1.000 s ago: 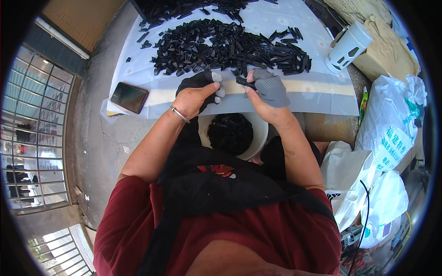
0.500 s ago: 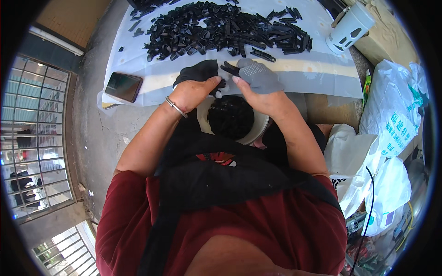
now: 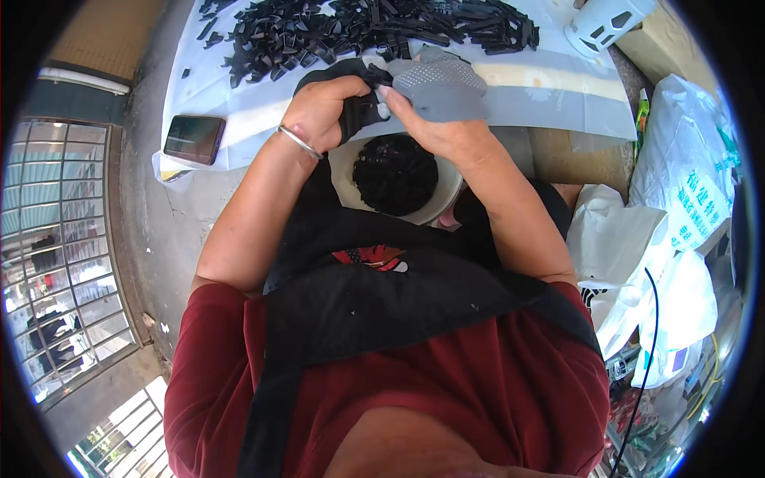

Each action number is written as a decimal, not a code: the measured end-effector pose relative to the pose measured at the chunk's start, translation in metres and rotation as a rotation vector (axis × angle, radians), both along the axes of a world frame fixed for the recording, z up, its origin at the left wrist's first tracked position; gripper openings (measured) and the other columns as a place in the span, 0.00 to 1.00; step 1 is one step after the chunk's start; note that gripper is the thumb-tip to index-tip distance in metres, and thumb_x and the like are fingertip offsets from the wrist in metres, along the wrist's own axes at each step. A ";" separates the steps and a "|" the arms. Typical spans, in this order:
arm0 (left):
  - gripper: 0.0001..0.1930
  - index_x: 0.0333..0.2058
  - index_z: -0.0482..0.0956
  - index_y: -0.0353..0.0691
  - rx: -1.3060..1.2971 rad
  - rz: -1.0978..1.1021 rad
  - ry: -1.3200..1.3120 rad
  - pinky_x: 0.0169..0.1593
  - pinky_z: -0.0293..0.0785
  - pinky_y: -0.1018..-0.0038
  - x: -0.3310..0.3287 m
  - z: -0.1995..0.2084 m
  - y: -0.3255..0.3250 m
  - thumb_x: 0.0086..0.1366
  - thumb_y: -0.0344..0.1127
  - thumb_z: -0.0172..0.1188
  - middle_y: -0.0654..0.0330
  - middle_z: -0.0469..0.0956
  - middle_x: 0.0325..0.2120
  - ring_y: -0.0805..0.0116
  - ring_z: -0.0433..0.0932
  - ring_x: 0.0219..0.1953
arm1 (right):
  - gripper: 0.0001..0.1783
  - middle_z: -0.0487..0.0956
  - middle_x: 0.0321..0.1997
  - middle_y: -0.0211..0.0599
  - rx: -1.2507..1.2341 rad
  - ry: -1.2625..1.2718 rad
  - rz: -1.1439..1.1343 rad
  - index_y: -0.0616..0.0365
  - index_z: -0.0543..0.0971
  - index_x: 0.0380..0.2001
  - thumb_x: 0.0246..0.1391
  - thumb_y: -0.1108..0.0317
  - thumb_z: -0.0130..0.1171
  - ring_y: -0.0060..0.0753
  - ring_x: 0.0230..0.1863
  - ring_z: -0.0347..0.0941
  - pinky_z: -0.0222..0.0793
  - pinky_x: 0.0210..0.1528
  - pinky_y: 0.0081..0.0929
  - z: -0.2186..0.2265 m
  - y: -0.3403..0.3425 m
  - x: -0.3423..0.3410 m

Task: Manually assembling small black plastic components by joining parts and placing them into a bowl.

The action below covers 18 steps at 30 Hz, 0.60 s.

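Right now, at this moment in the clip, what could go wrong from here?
The small black part in the right hand, close against the left hand, might slip and perhaps drop into the bucket of black pieces, where it could be hard to spot.

The phone lies near the table's edge, so a bump might knock it off.

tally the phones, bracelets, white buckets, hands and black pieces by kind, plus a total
Phone: 1
Bracelet: 1
White bucket: 1
Left hand and right hand: 2
Total: 5, leaving out black pieces, too many and overlapping to count
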<state>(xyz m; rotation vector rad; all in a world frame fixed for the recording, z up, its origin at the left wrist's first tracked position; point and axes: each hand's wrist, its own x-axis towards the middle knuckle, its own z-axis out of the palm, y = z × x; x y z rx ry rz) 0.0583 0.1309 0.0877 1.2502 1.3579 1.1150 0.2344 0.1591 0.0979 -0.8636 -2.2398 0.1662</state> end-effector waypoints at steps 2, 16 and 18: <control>0.14 0.41 0.71 0.27 -0.317 0.076 -0.662 0.41 0.75 0.68 0.003 0.011 -0.001 0.56 0.26 0.47 0.51 0.75 0.36 0.61 0.76 0.35 | 0.19 0.76 0.32 0.43 -0.144 0.034 0.003 0.57 0.77 0.38 0.47 0.54 0.56 0.44 0.36 0.71 0.66 0.39 0.35 0.002 0.004 0.008; 0.09 0.38 0.73 0.33 -0.225 0.087 -0.633 0.31 0.74 0.75 -0.009 0.008 -0.003 0.58 0.28 0.54 0.55 0.76 0.30 0.67 0.76 0.29 | 0.13 0.71 0.28 0.30 -0.785 0.434 0.274 0.61 0.69 0.42 0.51 0.75 0.51 0.19 0.29 0.70 0.67 0.33 0.19 -0.002 0.021 0.008; 0.09 0.36 0.74 0.35 -0.222 0.156 -0.533 0.26 0.70 0.79 0.000 0.014 -0.007 0.57 0.31 0.56 0.60 0.76 0.28 0.73 0.74 0.25 | 0.13 0.71 0.29 0.30 -0.834 0.508 0.325 0.61 0.68 0.42 0.50 0.76 0.51 0.20 0.29 0.70 0.68 0.32 0.20 -0.008 0.019 0.009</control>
